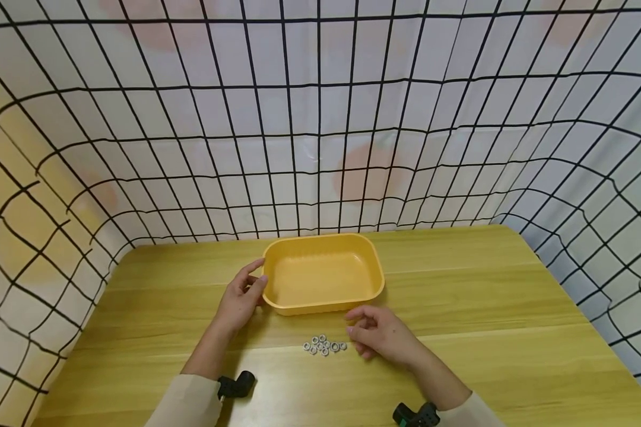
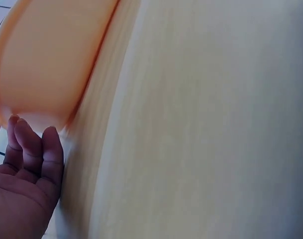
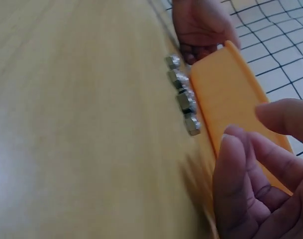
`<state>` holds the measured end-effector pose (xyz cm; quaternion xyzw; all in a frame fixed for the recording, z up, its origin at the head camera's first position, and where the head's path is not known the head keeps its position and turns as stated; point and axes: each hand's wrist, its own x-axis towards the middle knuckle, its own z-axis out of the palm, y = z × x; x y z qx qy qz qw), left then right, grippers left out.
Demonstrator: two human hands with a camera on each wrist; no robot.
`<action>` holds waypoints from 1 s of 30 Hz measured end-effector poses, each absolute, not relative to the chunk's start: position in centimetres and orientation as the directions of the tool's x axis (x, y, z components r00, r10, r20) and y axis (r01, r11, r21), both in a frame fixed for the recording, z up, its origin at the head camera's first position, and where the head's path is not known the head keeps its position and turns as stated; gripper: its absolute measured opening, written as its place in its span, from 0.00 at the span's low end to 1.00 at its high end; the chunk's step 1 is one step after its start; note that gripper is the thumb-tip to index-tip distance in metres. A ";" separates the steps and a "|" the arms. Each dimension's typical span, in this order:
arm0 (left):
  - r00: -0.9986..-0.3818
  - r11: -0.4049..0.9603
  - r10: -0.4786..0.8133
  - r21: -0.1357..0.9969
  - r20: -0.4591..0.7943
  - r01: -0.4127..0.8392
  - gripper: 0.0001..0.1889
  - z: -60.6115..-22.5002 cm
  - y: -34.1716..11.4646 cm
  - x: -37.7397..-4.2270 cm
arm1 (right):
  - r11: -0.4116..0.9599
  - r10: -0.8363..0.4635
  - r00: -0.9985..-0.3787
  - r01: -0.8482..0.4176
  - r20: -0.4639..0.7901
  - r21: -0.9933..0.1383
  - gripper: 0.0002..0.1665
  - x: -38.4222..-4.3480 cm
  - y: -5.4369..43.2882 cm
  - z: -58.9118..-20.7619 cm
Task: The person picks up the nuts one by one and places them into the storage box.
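An empty yellow plastic tray (image 1: 371, 270) stands on the wooden table (image 1: 486, 308). My left hand (image 1: 241, 296) holds its left end, thumb at the rim and fingers against the outer wall; the left wrist view shows the fingertips (image 2: 47, 144) touching the tray (image 2: 42, 59). Several small metal nuts (image 1: 324, 345) lie in a cluster just in front of the tray. My right hand (image 1: 376, 335) hovers right beside the nuts, fingers loosely curled and holding nothing. The right wrist view shows the nuts (image 3: 183, 94), the tray (image 3: 236, 99) and the left hand (image 3: 201, 25) beyond.
A white sheet with a black grid (image 1: 320, 118) walls in the table at the back and both sides. Wrist cameras (image 1: 237, 384) sit on both forearms near the table's front edge.
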<state>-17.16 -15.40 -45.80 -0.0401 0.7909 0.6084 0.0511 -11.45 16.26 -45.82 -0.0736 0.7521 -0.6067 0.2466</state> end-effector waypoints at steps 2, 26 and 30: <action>-0.992 0.248 -0.008 0.960 -0.130 -0.128 0.24 -45.9 -15.4 -17.2 | 0.292 -0.420 -0.860 0.175 -0.291 -0.940 0.22 -11.3 16.1 -46.0; -0.992 0.245 0.003 0.961 -0.130 -0.125 0.25 -46.4 -15.6 -17.3 | 0.427 -0.408 -0.858 0.124 -0.313 -0.896 0.12 -10.6 15.6 -46.7; -0.991 0.248 0.003 0.960 -0.133 -0.128 0.26 -46.6 -15.7 -17.3 | 0.451 -0.401 -0.866 0.098 -0.299 -0.887 0.10 -10.5 15.4 -46.8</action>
